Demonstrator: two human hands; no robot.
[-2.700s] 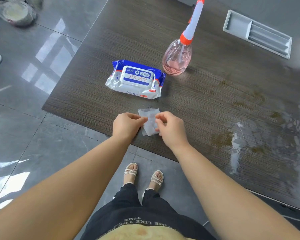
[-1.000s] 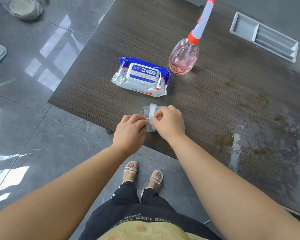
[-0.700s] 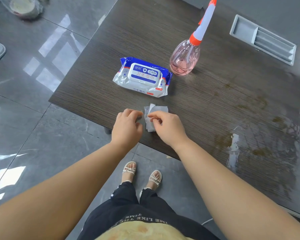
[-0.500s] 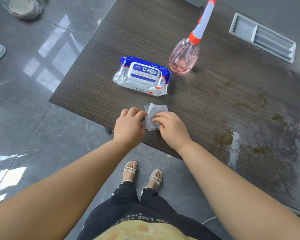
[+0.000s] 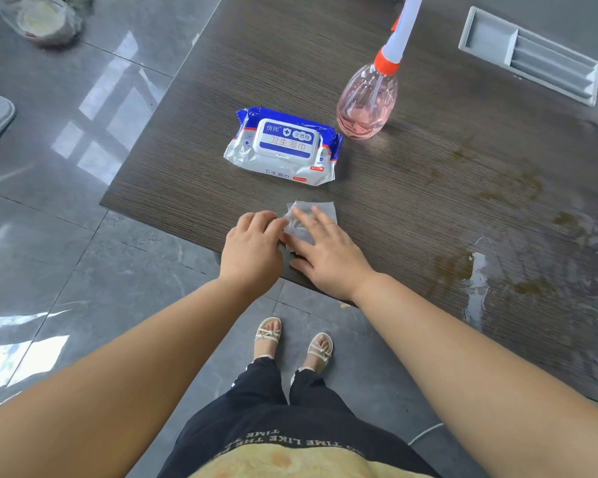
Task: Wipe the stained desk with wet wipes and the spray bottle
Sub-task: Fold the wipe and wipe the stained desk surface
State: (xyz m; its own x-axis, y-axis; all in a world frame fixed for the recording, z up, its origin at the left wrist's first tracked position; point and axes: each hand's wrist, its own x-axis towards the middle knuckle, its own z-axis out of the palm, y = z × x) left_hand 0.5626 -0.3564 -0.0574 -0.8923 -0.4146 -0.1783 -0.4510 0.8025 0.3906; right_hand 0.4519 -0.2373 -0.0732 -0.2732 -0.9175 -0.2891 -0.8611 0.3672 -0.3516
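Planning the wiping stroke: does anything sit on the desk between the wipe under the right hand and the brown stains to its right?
Nothing visible does. The right hand presses the wipe flat, and the desk from there to the stains is bare wood. The wipes pack and spray bottle stand farther back, off that path.

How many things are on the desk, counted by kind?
Pack of wet wipes: 1
Spray bottle: 1
Loose wipe: 1
Grey tray: 1
Total: 4
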